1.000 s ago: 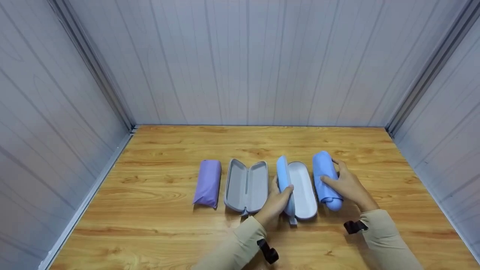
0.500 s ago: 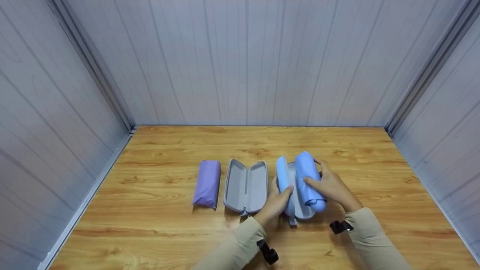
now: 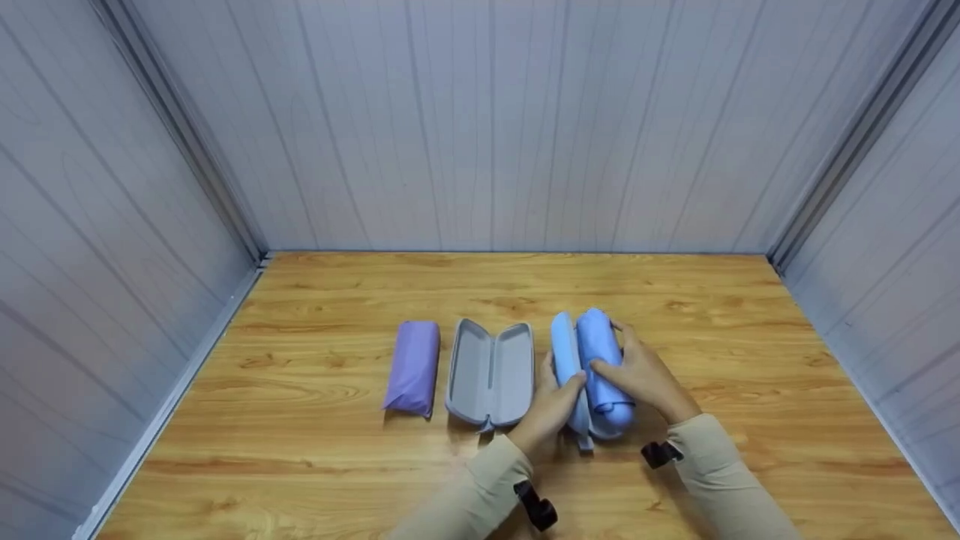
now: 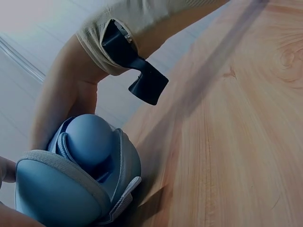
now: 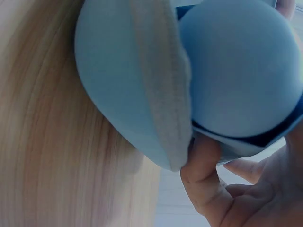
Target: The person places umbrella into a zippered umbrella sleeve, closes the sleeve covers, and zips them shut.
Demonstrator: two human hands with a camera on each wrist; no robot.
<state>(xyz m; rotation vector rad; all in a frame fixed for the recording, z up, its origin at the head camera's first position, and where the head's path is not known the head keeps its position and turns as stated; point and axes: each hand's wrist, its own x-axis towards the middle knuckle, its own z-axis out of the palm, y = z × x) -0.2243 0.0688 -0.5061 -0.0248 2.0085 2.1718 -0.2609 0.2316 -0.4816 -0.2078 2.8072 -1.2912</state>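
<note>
An open light-blue zip case [image 3: 564,341] stands on the table in the head view, its pull tab toward the person. My left hand [image 3: 551,409] grips the raised lid half between thumb and fingers. Over the other half lies a rolled blue folding umbrella [image 3: 598,345], and my right hand [image 3: 641,379] holds it from the right side. The umbrella's smooth rounded end [image 4: 90,142] sits between the two case halves in the left wrist view. Up close in the right wrist view, fingers [image 5: 201,161] press at the grey zip edge beneath the umbrella's fabric. Most of the lower half is hidden.
Left of the blue case stands an open grey zip case [image 3: 491,375]. Farther left lies a purple wrapped bundle [image 3: 412,367]. Everything rests on a wood-grain table [image 3: 300,450] with pale panel walls [image 3: 480,127] behind and at both sides.
My right hand has carried the blue umbrella leftward, from beside the blue case to over its lower half, then down toward it. My left hand has stayed on the lid.
</note>
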